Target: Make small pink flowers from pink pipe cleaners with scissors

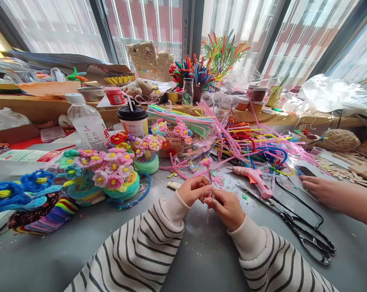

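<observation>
Near the middle of the grey table, my left hand (197,190) pinches a thin pink pipe cleaner (207,215) whose lower end hangs below the fingers. My right hand (227,206) meets it from the right, its fingers closed around the finger loops of small scissors (210,178). The scissor blades point up and away, close to a pink fuzzy piece (206,162). Fingers partly hide the scissor handles and the pipe cleaner.
Pipe-cleaner flower pots (122,186) stand at left, by a plastic bottle (89,127) and lidded cup (133,121). At right are a pink glue gun (256,178), large black scissors (308,231) and another person's hand (320,188) on a phone. Pipe cleaners (247,142) lie behind.
</observation>
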